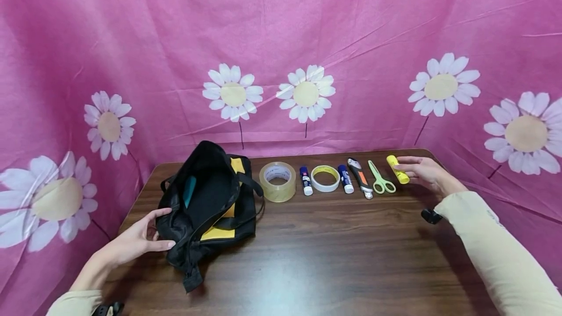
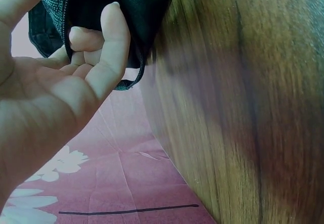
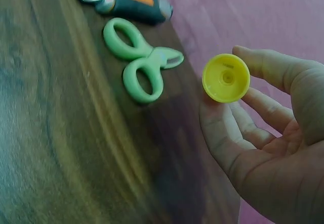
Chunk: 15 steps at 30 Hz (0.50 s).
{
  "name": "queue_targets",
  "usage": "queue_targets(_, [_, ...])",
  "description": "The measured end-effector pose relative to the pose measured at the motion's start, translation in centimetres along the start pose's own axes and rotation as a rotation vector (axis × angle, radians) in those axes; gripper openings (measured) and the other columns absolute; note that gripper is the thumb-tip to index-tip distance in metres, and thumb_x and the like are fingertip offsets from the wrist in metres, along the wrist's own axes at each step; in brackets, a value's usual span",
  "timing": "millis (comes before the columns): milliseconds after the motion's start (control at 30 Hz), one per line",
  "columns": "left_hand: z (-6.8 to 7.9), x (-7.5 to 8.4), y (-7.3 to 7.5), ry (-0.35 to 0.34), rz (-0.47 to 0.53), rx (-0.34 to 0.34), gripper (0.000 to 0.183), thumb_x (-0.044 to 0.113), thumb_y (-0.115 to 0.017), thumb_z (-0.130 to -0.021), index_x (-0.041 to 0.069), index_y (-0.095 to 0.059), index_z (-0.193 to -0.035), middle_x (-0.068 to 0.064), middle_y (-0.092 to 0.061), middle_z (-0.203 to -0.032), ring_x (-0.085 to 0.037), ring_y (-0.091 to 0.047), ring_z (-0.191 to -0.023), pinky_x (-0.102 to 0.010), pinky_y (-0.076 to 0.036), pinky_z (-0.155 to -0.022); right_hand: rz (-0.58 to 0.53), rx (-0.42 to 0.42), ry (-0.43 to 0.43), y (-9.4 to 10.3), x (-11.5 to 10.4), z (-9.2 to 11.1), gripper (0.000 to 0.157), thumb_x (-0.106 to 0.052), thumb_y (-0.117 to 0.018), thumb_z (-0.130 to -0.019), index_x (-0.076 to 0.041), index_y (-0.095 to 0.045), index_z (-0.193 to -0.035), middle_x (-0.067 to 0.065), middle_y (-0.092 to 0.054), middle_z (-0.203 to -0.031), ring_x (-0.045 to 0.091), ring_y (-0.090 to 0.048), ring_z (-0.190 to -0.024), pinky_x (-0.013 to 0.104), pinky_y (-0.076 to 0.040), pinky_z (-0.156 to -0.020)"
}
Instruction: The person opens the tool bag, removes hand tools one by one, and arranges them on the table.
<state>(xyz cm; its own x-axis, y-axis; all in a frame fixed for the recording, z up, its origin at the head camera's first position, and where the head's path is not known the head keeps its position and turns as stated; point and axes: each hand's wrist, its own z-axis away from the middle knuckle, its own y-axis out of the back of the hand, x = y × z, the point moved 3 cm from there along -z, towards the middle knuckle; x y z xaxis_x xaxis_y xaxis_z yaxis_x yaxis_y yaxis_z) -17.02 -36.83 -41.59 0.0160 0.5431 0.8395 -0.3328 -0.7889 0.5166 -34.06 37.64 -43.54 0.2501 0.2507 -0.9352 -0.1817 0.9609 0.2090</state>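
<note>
A black bag with yellow panels point(image 1: 248, 199) lies on the table at the left, its zipped mouth gaping. My left hand point(image 1: 139, 239) grips the near left edge of that mouth, thumb and fingers bent at the black cloth in the left wrist view. Something teal point(image 1: 190, 191) shows inside the bag. At the right end of a row of items, my right hand point(image 1: 423, 174) holds a yellow glue stick point(image 1: 397, 169) between thumb and fingers. Its round, hollow end faces the right wrist camera. Green scissors point(image 3: 143, 62) lie beside it, and a utility knife point(image 3: 134, 4) beyond them.
Between bag and scissors stand a wide roll of clear tape point(image 1: 277, 182), a blue-and-white glue stick point(image 1: 306, 181), a smaller tape roll point(image 1: 325, 179) and another glue stick point(image 1: 345, 179). A pink flowered cloth point(image 1: 272, 28) hangs behind the brown table point(image 1: 329, 257).
</note>
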Motion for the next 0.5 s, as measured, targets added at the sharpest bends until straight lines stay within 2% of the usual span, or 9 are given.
queue_targets(67, [0.0, -0.1, 0.0, 0.001, 0.005, 0.0, 0.085, 0.016, -0.08, -0.089, 0.001, -0.027, -0.153, -0.03, -0.025, -0.15, -0.011, -0.044, -0.114, -0.019, -0.041, -0.084, 0.001, -0.001, -0.001, 0.0, 0.4, -0.2, 0.077, -0.017, -0.065, -0.101, 0.011, -0.019, -0.156, -0.014, -0.07, -0.091, 0.001, -0.065, -0.079, 0.027, -0.057, -0.074])
queue_targets(167, [0.0, -0.1, 0.0, 0.002, 0.025, -0.002, 0.086, 0.014, -0.08, -0.089, 0.0, -0.026, -0.154, -0.028, -0.027, -0.143, -0.017, -0.048, -0.101, -0.023, -0.041, -0.077, 0.034, 0.011, 0.003, 0.1, 0.9, -0.4, 0.077, -0.019, -0.066, -0.101, 0.012, -0.021, -0.155, -0.016, -0.069, -0.091, 0.0, -0.065, -0.08, 0.026, -0.056, -0.074])
queue_targets(200, [0.0, -0.1, 0.0, 0.003, 0.026, -0.003, 0.086, 0.014, -0.079, -0.089, 0.0, -0.025, -0.154, -0.028, -0.026, -0.143, -0.014, -0.048, -0.1, -0.023, -0.041, -0.077, 0.049, 0.019, 0.007, 0.1, 1.0, -0.4, 0.077, -0.019, -0.067, -0.1, 0.013, -0.022, -0.154, -0.017, -0.069, -0.091, 0.0, -0.065, -0.081, 0.026, -0.056, -0.074])
queue_targets(267, [0.0, -0.1, 0.0, 0.008, 0.041, -0.008, 0.086, 0.013, -0.079, -0.089, 0.0, -0.025, -0.154, -0.027, -0.028, -0.137, -0.014, -0.048, -0.092, -0.025, -0.041, -0.073, 0.119, 0.043, 0.029, 0.3, 1.2, -0.5, 0.076, -0.02, -0.068, -0.099, 0.014, -0.026, -0.152, -0.016, -0.068, -0.093, 0.001, -0.064, -0.08, 0.026, -0.056, -0.072])
queue_targets(367, [0.0, -0.1, 0.0, 0.018, 0.052, -0.012, 0.086, 0.012, -0.079, -0.089, 0.001, -0.024, -0.155, -0.021, -0.04, -0.118, -0.01, -0.045, -0.081, -0.025, -0.04, -0.066, 0.26, 0.096, 0.07, 0.7, 1.7, -0.7, 0.071, -0.023, -0.071, -0.097, 0.015, -0.037, -0.147, -0.01, -0.068, -0.096, 0.002, -0.061, -0.077, 0.027, -0.055, -0.069])
queue_targets(433, [0.0, -0.1, -0.1, 0.024, 0.073, -0.018, 0.087, 0.011, -0.078, -0.089, 0.001, -0.023, -0.155, -0.017, -0.04, -0.107, -0.012, -0.037, -0.07, -0.03, -0.037, -0.06, 0.335, 0.126, 0.096, 1.0, 2.1, -0.9, 0.069, -0.023, -0.073, -0.095, 0.016, -0.043, -0.142, -0.006, -0.068, -0.097, 0.002, -0.059, -0.075, 0.028, -0.055, -0.066])
queue_targets(500, [0.0, -0.1, -0.1, 0.026, 0.073, -0.02, 0.087, 0.011, -0.078, -0.089, 0.001, -0.022, -0.155, -0.014, -0.04, -0.103, -0.011, -0.037, -0.07, -0.029, -0.037, -0.06, 0.358, 0.14, 0.107, 1.1, 2.3, -1.1, 0.067, -0.024, -0.074, -0.095, 0.016, -0.045, -0.141, -0.003, -0.069, -0.098, 0.002, -0.06, -0.075, 0.028, -0.055, -0.065])
